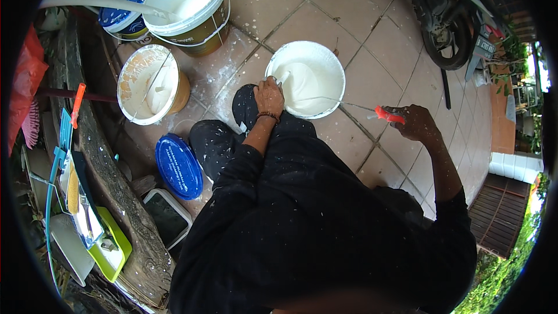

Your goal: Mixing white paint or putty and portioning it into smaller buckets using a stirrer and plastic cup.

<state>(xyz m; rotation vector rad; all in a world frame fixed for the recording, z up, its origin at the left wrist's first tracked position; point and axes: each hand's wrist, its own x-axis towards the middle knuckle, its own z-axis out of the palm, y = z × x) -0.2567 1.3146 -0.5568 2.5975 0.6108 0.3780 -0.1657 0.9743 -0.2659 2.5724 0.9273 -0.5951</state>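
Tiled floor (372, 29), paint-spotted, beneath the white bucket (318, 55). Motorbike (442, 23), parked well to the right of the white bucket and beyond it. Weathered log (131, 232), well to its left. Tall bucket (215, 32), gold-sided with a white rim, beyond and left of the white bucket; a pale hose (99, 1) reaches into it. White bucket, standing on the tiles just before the person's knees, part filled with thick white paint (314, 84), swirled. Brown bucket (182, 94), left of the white one, streaked inside. Blue lid (174, 166), left of the white bucket and nearer the person. Left hand (269, 99), at the white bucket's left rim, fingers bent over and gripping it. Right hand (415, 122), well right of the bucket, fingers closed round an orange handle (388, 115). Thin rod (357, 106), running from that handle into the white bucket.
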